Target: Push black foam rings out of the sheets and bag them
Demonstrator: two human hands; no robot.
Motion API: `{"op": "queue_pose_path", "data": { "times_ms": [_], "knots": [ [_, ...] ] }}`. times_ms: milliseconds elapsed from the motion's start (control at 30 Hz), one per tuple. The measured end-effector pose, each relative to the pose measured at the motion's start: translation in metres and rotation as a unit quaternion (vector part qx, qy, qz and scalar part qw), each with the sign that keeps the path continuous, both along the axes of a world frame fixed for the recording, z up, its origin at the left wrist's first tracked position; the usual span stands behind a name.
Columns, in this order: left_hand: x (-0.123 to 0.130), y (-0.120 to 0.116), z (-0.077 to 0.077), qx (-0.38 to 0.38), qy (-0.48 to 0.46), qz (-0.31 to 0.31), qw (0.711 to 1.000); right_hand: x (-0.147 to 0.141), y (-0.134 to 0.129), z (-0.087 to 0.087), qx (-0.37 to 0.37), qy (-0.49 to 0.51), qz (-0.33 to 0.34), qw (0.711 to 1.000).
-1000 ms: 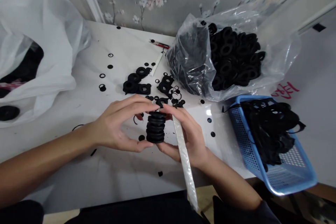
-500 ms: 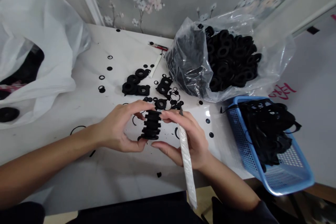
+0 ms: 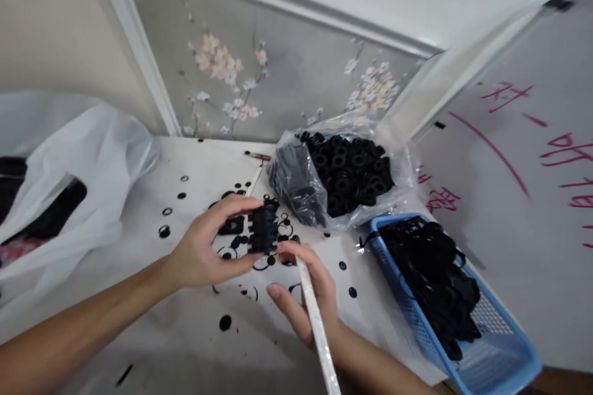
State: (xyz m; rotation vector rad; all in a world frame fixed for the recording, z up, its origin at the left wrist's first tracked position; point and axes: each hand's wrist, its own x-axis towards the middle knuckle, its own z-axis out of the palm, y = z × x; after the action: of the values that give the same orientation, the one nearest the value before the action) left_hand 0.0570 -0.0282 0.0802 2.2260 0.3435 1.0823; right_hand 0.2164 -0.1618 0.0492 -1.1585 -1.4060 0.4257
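Observation:
My left hand grips a stack of black rubber rings between thumb and fingers, holding it upright above the table. Just to its right is my right hand, with the index fingertip close to the stack's lower right side and the thumb held apart from it. A long, thin white-wrapped stick lies across the right palm, held by the fingers; its upper end is partly hidden. Behind the stack, black rubber pieces and thin loose rings lie on the white table.
A clear plastic bag full of black rings stands at the back. On the right is a blue basket with black rubber scraps. A white plastic bag sits at left. Small black discs are scattered about.
The view has tilted up, showing more wall and board. My right thumb and fingers have moved down and away from the stack's top, while my left hand keeps hold of it.

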Motion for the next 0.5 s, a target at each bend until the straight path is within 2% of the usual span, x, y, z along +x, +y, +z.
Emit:
{"op": "queue_pose_path", "data": {
  "times_ms": [133,233,300,367,433,500],
  "knots": [
    [0.069,0.042,0.048,-0.035,-0.009,0.016,0.999,-0.004,0.012,-0.011,0.021,0.025,-0.002,0.999],
    [0.126,0.076,0.071,-0.059,0.109,0.035,0.992,-0.003,0.02,-0.019,0.049,0.024,-0.011,0.998],
    [0.154,0.095,0.076,-0.013,0.267,0.068,0.961,0.0,0.023,-0.022,0.048,0.017,-0.014,0.999],
    [0.169,0.107,0.077,0.03,0.397,0.057,0.915,0.003,0.024,-0.024,0.04,0.003,-0.015,0.999],
    [0.171,0.11,0.075,0.061,0.457,0.054,0.886,0.006,0.024,-0.025,0.03,-0.018,-0.011,0.999],
    [0.165,0.108,0.075,0.1,0.475,0.074,0.871,0.008,0.023,-0.024,0.013,-0.033,-0.005,0.999]
  ]
}}
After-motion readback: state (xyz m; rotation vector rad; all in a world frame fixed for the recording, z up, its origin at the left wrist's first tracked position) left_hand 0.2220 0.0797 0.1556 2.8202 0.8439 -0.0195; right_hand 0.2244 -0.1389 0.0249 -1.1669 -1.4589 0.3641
